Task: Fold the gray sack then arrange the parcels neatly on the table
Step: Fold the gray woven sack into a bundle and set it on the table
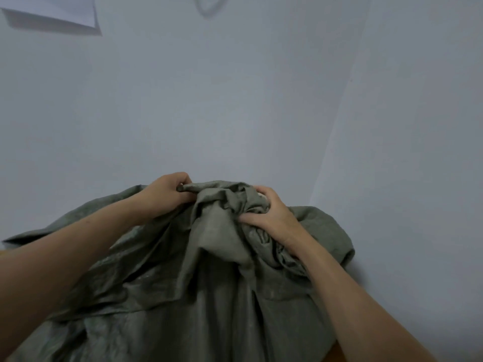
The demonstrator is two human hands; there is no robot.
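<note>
1. Two hands are on the sack [209, 296]. The left hand [167, 190] grips a rolled edge of cloth at the top of the heap. The right hand [271, 215], near it but not touching it, has its fingers curled into a bunched gather of the same cloth.
2. Location: the sack sits under and just ahead of both hands and spreads down beneath both forearms toward the person. A sliver of brown surface [335, 355] shows below the right forearm, judged to be the table.
3. Progress: judged at an early stage. No flat fold is visible anywhere on the sack, and it bulges as if something is inside. No parcel is plainly in view. A pale patch beside the right fingertips may be contents, but this cannot be confirmed. Outstanding: folding the sack and arranging the parcels.
4. Condition: the cloth is grey-green and looks woven, with a dull sheen. It is heavily creased and carries pale dusty marks below the hands. Between the hands the cloth is twisted and crumpled, with one loose flap hanging down toward the person.
</note>
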